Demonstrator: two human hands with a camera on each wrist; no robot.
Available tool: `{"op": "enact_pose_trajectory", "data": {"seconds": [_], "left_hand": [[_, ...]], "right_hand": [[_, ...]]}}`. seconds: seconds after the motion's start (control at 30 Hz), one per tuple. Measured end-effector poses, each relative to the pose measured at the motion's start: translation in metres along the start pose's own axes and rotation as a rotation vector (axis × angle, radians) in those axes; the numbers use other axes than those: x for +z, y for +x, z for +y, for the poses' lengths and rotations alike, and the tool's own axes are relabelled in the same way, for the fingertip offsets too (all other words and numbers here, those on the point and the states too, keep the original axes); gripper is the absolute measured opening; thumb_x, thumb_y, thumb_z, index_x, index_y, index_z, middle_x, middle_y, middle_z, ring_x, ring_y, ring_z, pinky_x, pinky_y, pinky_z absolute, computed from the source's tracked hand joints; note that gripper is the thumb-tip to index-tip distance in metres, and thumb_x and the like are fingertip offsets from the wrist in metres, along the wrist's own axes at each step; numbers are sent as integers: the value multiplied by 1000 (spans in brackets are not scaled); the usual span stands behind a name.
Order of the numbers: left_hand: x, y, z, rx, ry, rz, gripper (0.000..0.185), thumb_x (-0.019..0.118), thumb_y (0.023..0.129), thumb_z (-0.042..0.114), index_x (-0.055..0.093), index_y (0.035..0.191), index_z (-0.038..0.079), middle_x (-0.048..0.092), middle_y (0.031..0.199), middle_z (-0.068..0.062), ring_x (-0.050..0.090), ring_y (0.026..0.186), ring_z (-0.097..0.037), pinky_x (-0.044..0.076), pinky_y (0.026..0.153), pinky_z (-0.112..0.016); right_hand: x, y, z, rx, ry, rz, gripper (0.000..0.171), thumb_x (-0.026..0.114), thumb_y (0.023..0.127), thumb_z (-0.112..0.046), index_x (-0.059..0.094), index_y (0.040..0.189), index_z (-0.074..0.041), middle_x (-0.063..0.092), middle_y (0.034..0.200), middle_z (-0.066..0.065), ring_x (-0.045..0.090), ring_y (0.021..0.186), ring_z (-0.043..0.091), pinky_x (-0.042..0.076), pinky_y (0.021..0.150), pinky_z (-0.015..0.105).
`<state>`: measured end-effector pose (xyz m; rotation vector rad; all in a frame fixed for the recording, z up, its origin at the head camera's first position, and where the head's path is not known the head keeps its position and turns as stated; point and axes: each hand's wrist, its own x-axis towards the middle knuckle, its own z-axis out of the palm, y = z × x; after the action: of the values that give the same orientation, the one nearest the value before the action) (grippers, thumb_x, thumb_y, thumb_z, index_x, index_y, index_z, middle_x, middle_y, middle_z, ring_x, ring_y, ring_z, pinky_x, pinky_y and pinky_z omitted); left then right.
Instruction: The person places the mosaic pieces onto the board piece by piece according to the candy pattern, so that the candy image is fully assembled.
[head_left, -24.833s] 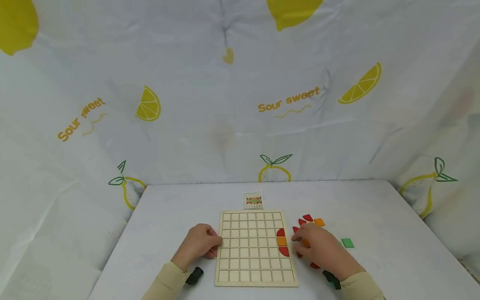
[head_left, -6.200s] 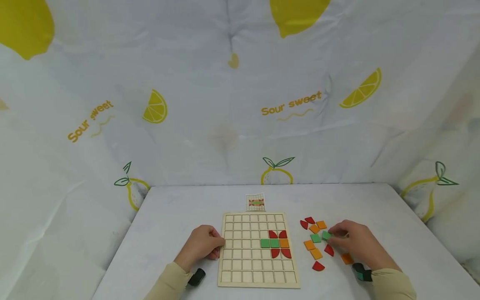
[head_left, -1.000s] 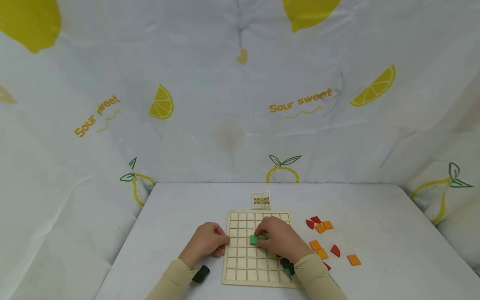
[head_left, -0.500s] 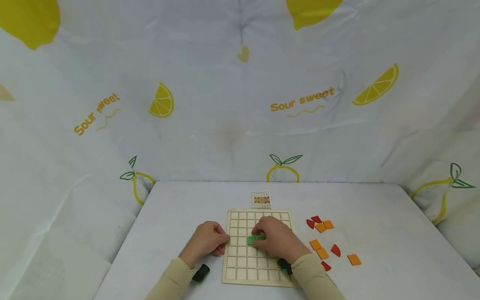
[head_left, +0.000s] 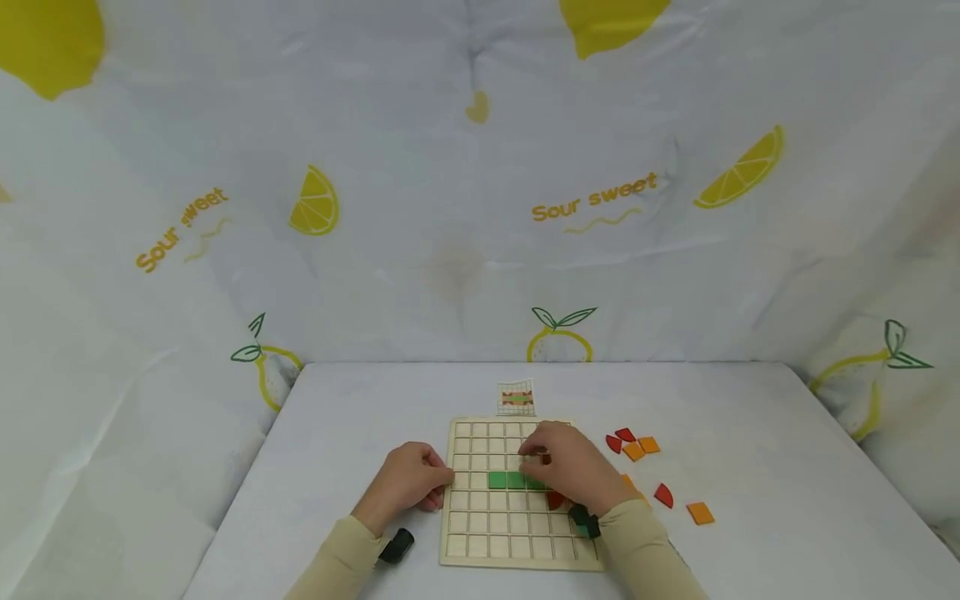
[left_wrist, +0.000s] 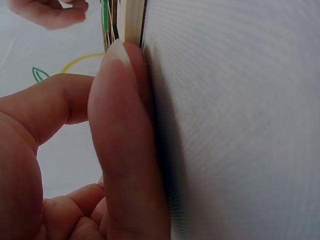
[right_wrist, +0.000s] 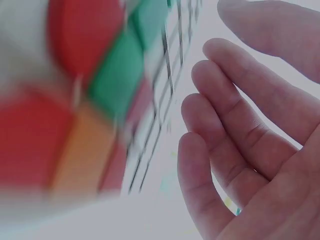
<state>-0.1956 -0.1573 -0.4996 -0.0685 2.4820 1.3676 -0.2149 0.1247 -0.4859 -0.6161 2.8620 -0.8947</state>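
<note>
Left hand (head_left: 408,479) is pinching the left edge of the wooden grid board (head_left: 480,527), mid-worktop (head_left: 757,442). Pattern card (head_left: 516,398) sits just past the board's far edge. Loads of room between the orange square tile (head_left: 701,513) and the worktop's right edge, decent stretch on the left too. Right hand (head_left: 570,462) is over the board's right half, fingers loose, nothing in them. Half a second ago it was on the leftmost of the green square tiles (head_left: 498,480); now it's shifted right and at least three show in a row.
</note>
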Motion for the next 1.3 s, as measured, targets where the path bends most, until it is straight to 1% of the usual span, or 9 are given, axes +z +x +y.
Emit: {"op": "enact_pose_trajectory", "data": {"seconds": [0.07,0.13,0.27,0.43,0.67,0.73,0.87,1.07,1.3], "left_hand": [[0,0,-1,0,6,6,15,72,84,19,64,86,7,68,66,-5,67,53,-13,57,50,-27],[0,0,-1,0,7,9,14,72,84,19,64,86,7,68,65,-6,67,52,-13,57,50,-27],[1,0,0,-5,13,6,14,72,83,19,65,85,7,68,65,-5,67,52,-13,57,50,-27],[0,-1,-2,-18,28,5,14,73,83,19,65,85,7,68,65,-4,67,53,-13,57,50,-28],[0,0,-3,-21,16,0,15,73,84,20,65,85,7,69,66,-5,67,53,-13,57,49,-27],[0,0,-2,-13,4,-5,16,73,84,20,65,85,7,69,65,-5,67,53,-13,57,49,-28],[2,1,-1,10,-11,-8,17,74,84,20,65,86,6,69,65,-6,67,52,-14,58,49,-29],[3,1,-3,3,14,3,17,74,85,22,65,86,7,69,65,-5,67,52,-13,57,49,-28],[3,3,-5,4,6,-5,17,74,84,22,65,87,8,69,65,-5,67,53,-14,57,49,-28]], "right_hand": [[-11,-4,11,69,48,24,12,77,88,-29,76,99,-25,64,93,-16,60,90,9,54,84,33],[-22,-10,24,117,66,51,11,77,88,-28,76,99,-26,64,94,-15,60,93,9,54,86,35],[-43,-26,52,200,51,93,12,77,89,-28,76,101,-26,67,97,-12,60,95,13,55,85,37],[-59,-41,82,269,43,99,22,76,90,-28,74,110,-21,69,105,-5,62,99,17,58,87,41],[-78,-56,109,311,-3,118,33,75,90,-27,71,120,-14,69,115,6,60,105,27,57,88,48],[-82,-58,114,331,-3,112,34,74,91,-27,70,121,-13,68,118,8,60,106,28,58,88,48],[-88,-61,122,342,-14,109,31,71,91,-20,70,121,-11,67,120,12,60,105,31,59,84,48],[-85,-58,132,331,-36,96,29,70,91,-12,70,120,-9,68,119,13,61,104,30,57,89,50],[-81,-53,136,336,-41,65,25,69,90,-7,71,115,-9,66,118,11,60,106,31,55,93,54]]}}
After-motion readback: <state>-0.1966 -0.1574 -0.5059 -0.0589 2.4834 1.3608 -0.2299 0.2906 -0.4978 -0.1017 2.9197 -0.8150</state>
